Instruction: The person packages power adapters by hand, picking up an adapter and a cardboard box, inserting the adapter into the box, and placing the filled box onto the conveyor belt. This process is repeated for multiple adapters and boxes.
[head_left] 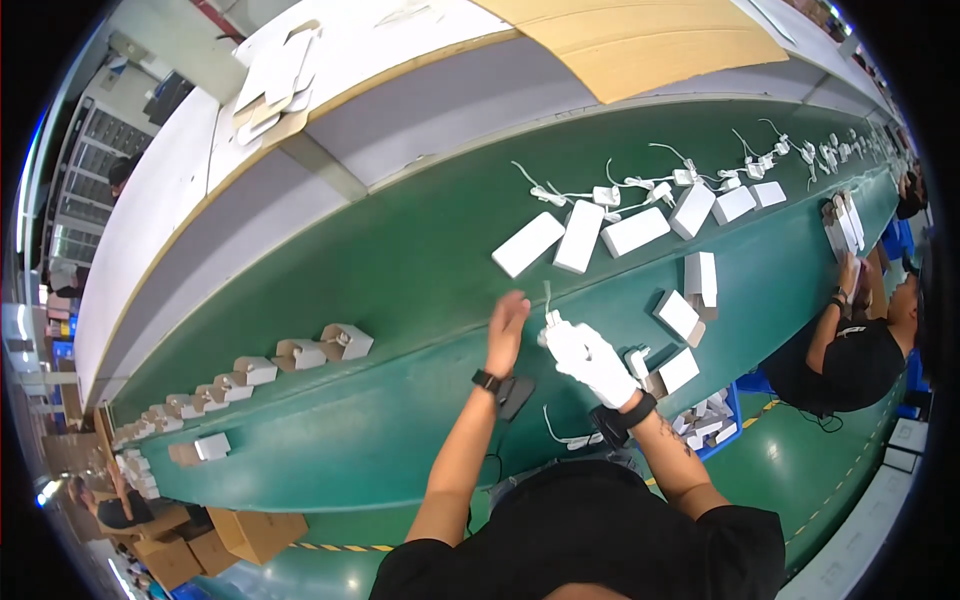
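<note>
My bare left hand [508, 328] is raised over the green belt, its fingers stretched out and nothing in them. Just to its right, my white-gloved right hand [592, 362] grips a white charger [551, 321] with a short length of cable standing up from it. Part of the charger is hidden by the glove. Beside the glove, another white power adapter [637, 360] lies by an open white box [680, 372]. Two more open boxes, one upright [701, 278] and one tilted [679, 315], are a little farther away. A white cable [570, 440] lies near my right wrist.
Closed white boxes [530, 244] line the belt's far side, with white chargers and cables [605, 196] behind them. Open boxes [346, 342] run off to the left. A blue bin [738, 432] holds small boxes. A co-worker [850, 350] sits at right. A shelf [440, 75] overhangs the back.
</note>
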